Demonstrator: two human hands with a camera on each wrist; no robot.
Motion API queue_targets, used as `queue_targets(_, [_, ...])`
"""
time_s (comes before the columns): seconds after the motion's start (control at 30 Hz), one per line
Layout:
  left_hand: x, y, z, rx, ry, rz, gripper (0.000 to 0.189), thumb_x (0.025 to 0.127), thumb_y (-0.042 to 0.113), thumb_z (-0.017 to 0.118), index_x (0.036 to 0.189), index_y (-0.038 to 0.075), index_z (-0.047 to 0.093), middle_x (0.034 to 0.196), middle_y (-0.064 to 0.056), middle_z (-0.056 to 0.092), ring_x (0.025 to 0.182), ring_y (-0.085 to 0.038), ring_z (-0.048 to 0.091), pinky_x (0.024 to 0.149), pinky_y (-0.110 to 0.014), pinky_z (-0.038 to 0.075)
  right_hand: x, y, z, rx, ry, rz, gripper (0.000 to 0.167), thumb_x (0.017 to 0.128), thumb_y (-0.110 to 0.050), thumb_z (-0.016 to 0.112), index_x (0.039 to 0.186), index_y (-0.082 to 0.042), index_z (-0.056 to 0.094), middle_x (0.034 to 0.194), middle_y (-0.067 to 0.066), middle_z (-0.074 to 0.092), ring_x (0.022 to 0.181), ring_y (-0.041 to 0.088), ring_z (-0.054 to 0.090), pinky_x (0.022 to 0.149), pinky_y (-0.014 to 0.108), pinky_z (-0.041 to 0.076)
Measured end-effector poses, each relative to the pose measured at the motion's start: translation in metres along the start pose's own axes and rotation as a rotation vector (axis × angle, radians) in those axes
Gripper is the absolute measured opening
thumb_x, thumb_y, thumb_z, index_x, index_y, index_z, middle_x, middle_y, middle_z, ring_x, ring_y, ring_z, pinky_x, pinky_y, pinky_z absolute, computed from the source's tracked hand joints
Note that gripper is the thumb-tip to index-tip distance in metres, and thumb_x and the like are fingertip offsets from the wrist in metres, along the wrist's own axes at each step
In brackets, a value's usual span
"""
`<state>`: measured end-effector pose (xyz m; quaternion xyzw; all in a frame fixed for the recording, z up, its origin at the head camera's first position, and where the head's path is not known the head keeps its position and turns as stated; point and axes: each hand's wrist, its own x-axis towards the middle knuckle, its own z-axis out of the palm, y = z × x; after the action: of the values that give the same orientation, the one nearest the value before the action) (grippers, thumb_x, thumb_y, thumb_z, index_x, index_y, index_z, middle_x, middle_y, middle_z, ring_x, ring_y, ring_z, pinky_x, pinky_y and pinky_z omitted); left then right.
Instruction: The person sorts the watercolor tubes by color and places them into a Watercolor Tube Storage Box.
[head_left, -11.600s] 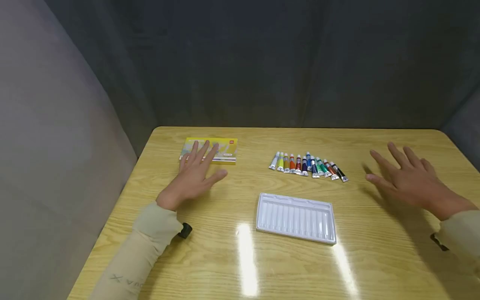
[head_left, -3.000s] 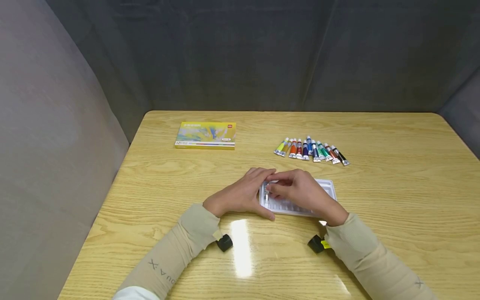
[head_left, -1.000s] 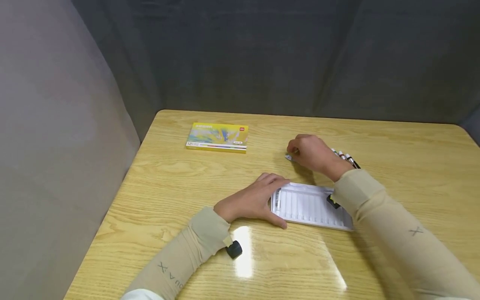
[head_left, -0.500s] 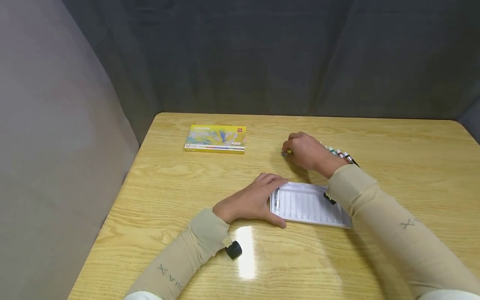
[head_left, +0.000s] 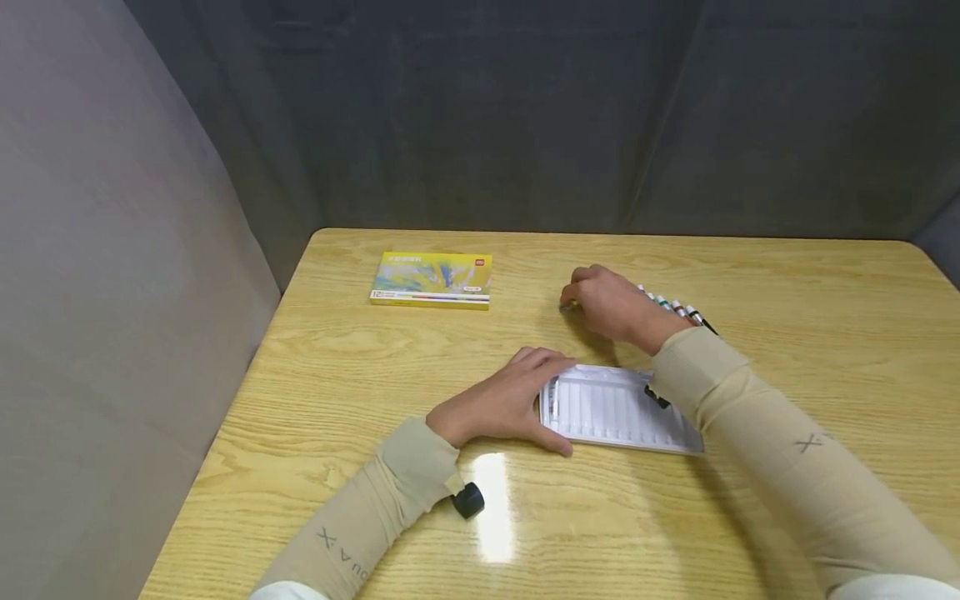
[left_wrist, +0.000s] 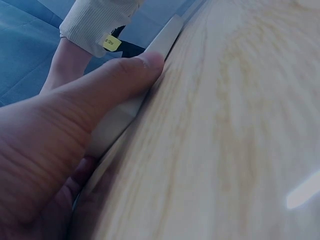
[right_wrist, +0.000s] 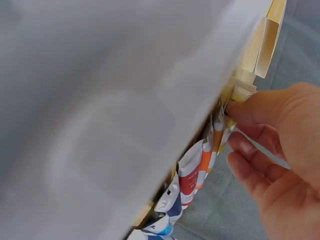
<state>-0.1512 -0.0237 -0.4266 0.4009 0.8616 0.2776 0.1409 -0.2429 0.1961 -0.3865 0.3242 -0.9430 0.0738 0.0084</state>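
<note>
A grey fabric wall [head_left: 127, 333] flanks a wood-grain table [head_left: 352, 375] backed by dark drapes [head_left: 487, 108]; past a yellow box [head_left: 431, 281], a left hand [head_left: 510, 402] grips a white tray [head_left: 618, 408] while a right hand [head_left: 611, 302] pinches a tube [head_left: 566, 307] beside others [head_left: 678, 309].

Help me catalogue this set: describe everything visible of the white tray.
The white tray is a shallow rectangle with a raised rim and narrow parallel slots, plastic by its look. It lies flat on the table. A whitish tube lies in the leftmost slot; the other slots in view look unfilled. The left hand grips its left end, thumb at the near edge. The right sleeve hides its far right corner.
</note>
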Motion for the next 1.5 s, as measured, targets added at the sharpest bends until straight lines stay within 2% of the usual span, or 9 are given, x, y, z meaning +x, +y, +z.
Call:
queue_targets(0.37, [0.000,0.000,0.000,0.016,-0.005,0.013,0.115,0.072,0.064,0.087,0.162,0.017,0.034,0.158,0.002,0.041,0.145,-0.014,0.036,0.122,-0.032,0.038,-0.005,0.003,-0.007,0.041,0.019,-0.042,0.023,0.092,0.006,0.068,0.111,-0.001,0.077,0.108,0.015,0.070,0.099,0.031,0.071,0.090,0.047,0.060])
queue_targets(0.5, [0.001,-0.001,0.000,0.017,-0.002,0.010,0.114,0.072,0.064,0.087,0.162,0.017,0.034,0.159,0.002,0.041,0.147,-0.015,0.036,0.123,-0.032,0.037,-0.008,0.001,-0.014,0.065,0.053,-0.069,0.026,0.091,0.009,0.067,0.114,0.000,0.075,0.109,0.015,0.070,0.096,0.030,0.071,0.086,0.046,0.061])
queue_targets(0.7, [0.001,-0.002,0.002,0.025,0.002,0.011,0.115,0.072,0.066,0.086,0.162,0.018,0.034,0.159,0.003,0.041,0.147,-0.014,0.035,0.124,-0.032,0.037,-0.017,-0.002,-0.018,0.129,0.116,-0.064,0.022,0.095,0.002,0.068,0.115,0.000,0.075,0.105,0.014,0.072,0.090,0.026,0.071,0.079,0.042,0.061])
queue_targets(0.9, [0.000,-0.002,0.002,0.024,0.000,0.005,0.114,0.072,0.066,0.086,0.162,0.018,0.033,0.160,0.002,0.040,0.147,-0.015,0.035,0.123,-0.033,0.038,-0.027,-0.007,-0.020,0.252,0.110,0.030,0.025,0.097,-0.005,0.066,0.120,-0.006,0.074,0.106,0.010,0.074,0.098,0.023,0.072,0.085,0.043,0.062])
queue_targets(1.03, [0.000,-0.001,0.002,0.024,0.007,0.006,0.114,0.072,0.066,0.086,0.162,0.018,0.034,0.160,0.002,0.040,0.147,-0.015,0.035,0.123,-0.033,0.038,-0.034,-0.009,-0.021,0.365,0.112,0.088,0.028,0.098,-0.006,0.066,0.125,-0.009,0.072,0.104,0.008,0.074,0.097,0.022,0.071,0.089,0.045,0.062])
queue_targets(1.2, [0.000,-0.001,0.003,0.022,0.011,0.005,0.114,0.072,0.065,0.087,0.161,0.017,0.035,0.159,0.003,0.041,0.146,-0.014,0.036,0.123,-0.032,0.038,-0.044,-0.014,-0.020,0.443,0.119,0.140,0.028,0.098,-0.007,0.067,0.125,-0.012,0.071,0.103,0.008,0.075,0.097,0.023,0.073,0.089,0.046,0.061])
queue_targets(1.3, [-0.001,0.000,0.003,0.020,0.011,0.004,0.115,0.072,0.064,0.087,0.161,0.017,0.035,0.159,0.003,0.041,0.146,-0.014,0.035,0.123,-0.032,0.038,-0.050,-0.019,-0.021,0.466,0.122,0.189,0.027,0.098,-0.010,0.067,0.125,-0.014,0.071,0.104,0.007,0.076,0.095,0.022,0.073,0.087,0.043,0.060])
queue_targets(1.5, [-0.001,0.000,0.002,0.014,0.011,-0.001,0.116,0.071,0.064,0.088,0.163,0.017,0.033,0.159,0.003,0.040,0.148,-0.014,0.034,0.124,-0.032,0.037,-0.062,-0.032,-0.021,0.513,0.127,0.268,0.027,0.097,-0.010,0.068,0.123,-0.013,0.073,0.102,0.008,0.077,0.091,0.021,0.073,0.081,0.026,0.056])
